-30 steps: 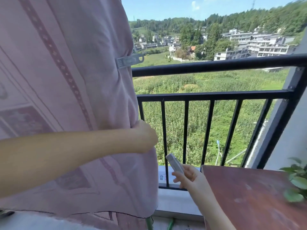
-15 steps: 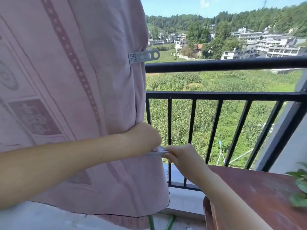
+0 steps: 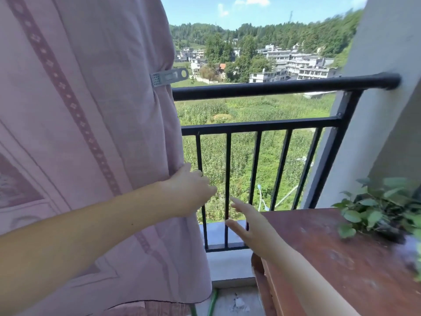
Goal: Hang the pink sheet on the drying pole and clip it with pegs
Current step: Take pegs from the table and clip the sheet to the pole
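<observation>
The pink sheet [image 3: 86,137] hangs down from above the frame and fills the left half of the view. A grey peg [image 3: 168,76] is clipped on its right edge, level with the black top rail [image 3: 284,87]. My left hand [image 3: 188,190] is closed on the sheet's right edge, lower down, beside the railing bars. My right hand [image 3: 249,222] hovers just right of it with fingers spread and nothing in it. The second peg is not visible; whether it is inside my left hand cannot be told. The pole that carries the sheet is out of view.
A black balcony railing [image 3: 257,126] with vertical bars runs behind the hands. A reddish wooden table [image 3: 341,258] stands at the right with a leafy plant [image 3: 382,206] on it. A grey wall [image 3: 382,65] bounds the right side. A green hose [image 3: 213,302] lies on the floor.
My right hand carried a grey peg up to my left hand at the sheet's edge, then drew back empty with fingers spread. My left hand stays on the sheet edge.
</observation>
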